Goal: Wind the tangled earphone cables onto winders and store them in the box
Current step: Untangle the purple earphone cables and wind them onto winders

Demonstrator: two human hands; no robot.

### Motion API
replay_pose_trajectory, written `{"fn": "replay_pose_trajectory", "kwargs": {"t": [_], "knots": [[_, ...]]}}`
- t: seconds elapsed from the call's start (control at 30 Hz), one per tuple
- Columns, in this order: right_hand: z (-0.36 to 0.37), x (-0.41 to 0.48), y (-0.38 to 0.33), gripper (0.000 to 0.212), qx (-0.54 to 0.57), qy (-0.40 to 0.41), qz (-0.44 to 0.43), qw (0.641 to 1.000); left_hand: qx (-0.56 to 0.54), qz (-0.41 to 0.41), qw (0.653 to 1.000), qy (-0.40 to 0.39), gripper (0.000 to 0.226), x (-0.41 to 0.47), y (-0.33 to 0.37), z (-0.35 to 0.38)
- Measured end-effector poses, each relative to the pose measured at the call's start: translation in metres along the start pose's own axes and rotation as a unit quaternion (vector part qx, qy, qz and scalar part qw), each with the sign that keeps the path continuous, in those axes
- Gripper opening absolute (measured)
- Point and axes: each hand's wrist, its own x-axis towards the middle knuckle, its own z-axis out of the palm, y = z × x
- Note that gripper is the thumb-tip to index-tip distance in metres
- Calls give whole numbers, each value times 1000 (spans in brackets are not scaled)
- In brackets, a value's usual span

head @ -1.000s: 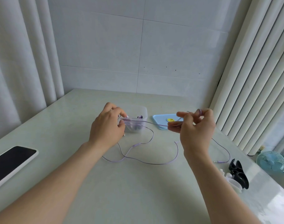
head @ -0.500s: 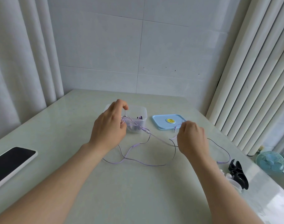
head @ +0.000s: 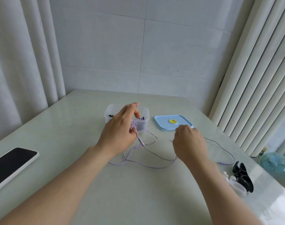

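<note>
A thin purple earphone cable point(head: 148, 165) lies in loose loops on the table between my hands. My left hand point(head: 120, 135) holds wound turns of it at the fingers, index finger raised with cable over its tip. My right hand point(head: 189, 144) grips another stretch of the cable, fingers curled downward. The jack end point(head: 219, 162) trails off to the right. Behind my left hand stands a clear plastic box point(head: 145, 117) with dark items inside. Its blue lid point(head: 173, 122) lies to the right. Black point(head: 243, 176) and white point(head: 235, 184) winders lie at the right edge.
A phone point(head: 10, 163) with a dark screen lies at the left edge of the table. A small blue fan point(head: 274, 162) stands beyond the right edge. Curtains hang on both sides, with a tiled wall behind the table.
My right hand has dropped from raised height toward the table and curled over the cable. My left hand has lifted its index finger, and the cable now sags in looser loops.
</note>
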Motion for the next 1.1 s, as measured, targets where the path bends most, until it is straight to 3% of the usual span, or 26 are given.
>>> {"fn": "replay_pose_trajectory", "kwargs": {"t": [0.1, 0.17, 0.23, 0.4, 0.47, 0.63, 0.77, 0.83, 0.9, 0.97, 1.1], "knots": [[2, -6, -15, 36, 168, -52, -90, 980, -16, 14, 1000, -8, 44, 1, 5, 3], [-1, -15, -31, 28, 248, -74, -158, 953, -32, 30, 999, -15, 44, 0, 9, 4], [-1, -23, -42, 22, 269, -79, -200, 939, -44, 47, 998, -30, 47, 0, 11, 3], [5, -21, -41, 7, 251, -33, -197, 947, -42, 25, 997, -55, 59, -1, 12, 4], [4, -23, -42, 11, 248, -34, -204, 946, -38, 33, 997, -61, 56, -1, 13, 4], [-6, -19, -39, 12, 379, -10, -103, 920, -28, 10, 998, -50, 60, 0, 14, -1], [-14, -15, -34, 15, 542, -55, 7, 838, -44, -4, 999, -19, 37, 2, 12, -2], [-16, -13, -35, 14, 594, -68, 60, 799, -65, -53, 996, -3, 29, 4, 11, 0], [-15, -11, -33, 10, 593, -67, 99, 796, -157, -155, 975, -2, 31, 8, 15, 1], [-14, -10, -30, 10, 551, -72, 114, 823, -280, -265, 923, 0, 29, 12, 19, 0], [-16, -14, -31, 10, 497, -96, 76, 859, -425, -354, 830, 75, 22, 19, 17, 0]]}}
